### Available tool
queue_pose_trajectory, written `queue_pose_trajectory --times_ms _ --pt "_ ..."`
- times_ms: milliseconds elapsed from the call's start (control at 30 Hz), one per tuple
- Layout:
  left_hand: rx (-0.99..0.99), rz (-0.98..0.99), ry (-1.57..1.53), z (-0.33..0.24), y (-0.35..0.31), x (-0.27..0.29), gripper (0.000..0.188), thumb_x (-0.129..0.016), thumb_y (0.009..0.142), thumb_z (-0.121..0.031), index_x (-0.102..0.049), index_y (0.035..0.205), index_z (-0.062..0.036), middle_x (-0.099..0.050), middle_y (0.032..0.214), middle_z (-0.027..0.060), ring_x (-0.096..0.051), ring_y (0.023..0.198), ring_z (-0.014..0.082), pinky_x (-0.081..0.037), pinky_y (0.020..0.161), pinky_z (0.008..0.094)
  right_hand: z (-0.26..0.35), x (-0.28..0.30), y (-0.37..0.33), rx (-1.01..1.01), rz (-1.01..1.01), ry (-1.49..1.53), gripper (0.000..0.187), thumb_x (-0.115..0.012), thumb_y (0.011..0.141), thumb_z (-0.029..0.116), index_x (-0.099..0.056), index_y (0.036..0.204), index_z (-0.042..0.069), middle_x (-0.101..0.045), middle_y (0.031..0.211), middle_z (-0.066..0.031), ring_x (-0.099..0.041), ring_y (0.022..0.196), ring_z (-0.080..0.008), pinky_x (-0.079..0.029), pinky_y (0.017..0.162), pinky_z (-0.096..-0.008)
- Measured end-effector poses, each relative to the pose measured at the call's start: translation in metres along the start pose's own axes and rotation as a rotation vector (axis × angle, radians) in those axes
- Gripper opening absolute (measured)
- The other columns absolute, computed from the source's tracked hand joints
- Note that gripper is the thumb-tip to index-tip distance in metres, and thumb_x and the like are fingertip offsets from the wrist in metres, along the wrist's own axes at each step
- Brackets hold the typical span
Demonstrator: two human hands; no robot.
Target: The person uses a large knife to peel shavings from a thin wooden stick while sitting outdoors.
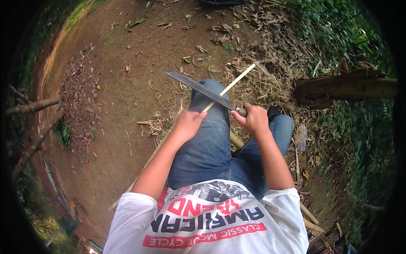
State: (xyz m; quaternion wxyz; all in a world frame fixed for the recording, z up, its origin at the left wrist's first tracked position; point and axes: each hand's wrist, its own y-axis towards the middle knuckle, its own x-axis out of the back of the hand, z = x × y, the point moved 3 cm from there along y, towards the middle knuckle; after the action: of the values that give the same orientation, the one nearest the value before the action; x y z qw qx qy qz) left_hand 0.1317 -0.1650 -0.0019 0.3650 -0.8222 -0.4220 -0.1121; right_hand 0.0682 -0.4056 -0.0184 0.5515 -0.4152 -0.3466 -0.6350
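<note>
My right hand is wrapped round the dark handle of a long machete, whose blade points to the far left above my knee. Under or against the blade runs a thin pale strip, likely split bamboo, slanting away to the far right. My left hand pinches the near end of this strip over my left thigh. Blade and strip cross just above my jeans. A thin curl of shaving seems to hang at the strip's far end.
Pale curled shavings and dry leaves litter the brown soil. A thick log lies at the right, beside green plants. Bamboo poles lie by my right side, and wooden branches stand at the far left.
</note>
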Motion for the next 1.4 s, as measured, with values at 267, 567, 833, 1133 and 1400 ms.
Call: queue_pose_trajectory --times_ms 267,567,833,1133,1400 --pt "-0.011 0.044 -0.046 0.003 -0.002 -0.001 0.051 -0.052 0.096 -0.039 -0.059 0.072 0.0045 -0.056 0.060 0.0207 -0.056 0.056 0.0302 -0.043 0.061 0.0416 -0.014 0.009 0.001 -0.043 -0.022 -0.032 0.063 -0.060 0.079 0.067 -0.060 0.066 0.005 -0.060 0.057 -0.0159 -0.063 0.057 -0.0346 -0.050 0.055 -0.0435" --pt "0.022 0.039 0.057 -0.006 0.004 -0.004 0.052 -0.052 0.096 -0.040 -0.060 0.070 0.0046 -0.054 0.058 0.0204 -0.057 0.057 0.0305 -0.043 0.061 0.0418 -0.001 0.014 0.004 -0.126 0.008 0.070 0.065 -0.055 0.083 0.066 -0.062 0.071 0.003 -0.062 0.060 -0.0182 -0.065 0.060 -0.0345 -0.052 0.059 -0.0449" --pt "0.023 0.034 -0.127 0.022 0.003 -0.001 0.053 -0.051 0.097 -0.039 -0.060 0.071 0.0053 -0.055 0.058 0.0163 -0.055 0.056 0.0235 -0.044 0.061 0.0393 -0.028 0.010 0.026 -0.034 0.012 -0.039 0.060 -0.058 0.081 0.065 -0.061 0.068 0.006 -0.060 0.058 -0.0163 -0.063 0.059 -0.0353 -0.050 0.057 -0.0447" --pt "-0.005 0.061 -0.085 0.004 0.005 -0.003 0.051 -0.051 0.098 -0.038 -0.060 0.072 0.0055 -0.055 0.059 0.0164 -0.053 0.056 0.0232 -0.043 0.061 0.0387 0.026 0.007 0.028 0.084 0.062 -0.101 0.063 -0.055 0.082 0.068 -0.066 0.072 0.006 -0.062 0.057 -0.0143 -0.066 0.055 -0.0302 -0.053 0.054 -0.0418" --pt "0.019 0.064 -0.004 0.006 0.008 0.001 0.049 -0.051 0.099 -0.036 -0.060 0.074 0.0042 -0.053 0.058 0.0000 -0.047 0.059 0.0078 -0.041 0.056 0.0309 -0.054 0.021 0.043 -0.103 0.041 -0.176 0.068 -0.048 0.086 0.069 -0.070 0.077 0.005 -0.063 0.059 -0.0112 -0.066 0.059 -0.0250 -0.054 0.058 -0.0399"
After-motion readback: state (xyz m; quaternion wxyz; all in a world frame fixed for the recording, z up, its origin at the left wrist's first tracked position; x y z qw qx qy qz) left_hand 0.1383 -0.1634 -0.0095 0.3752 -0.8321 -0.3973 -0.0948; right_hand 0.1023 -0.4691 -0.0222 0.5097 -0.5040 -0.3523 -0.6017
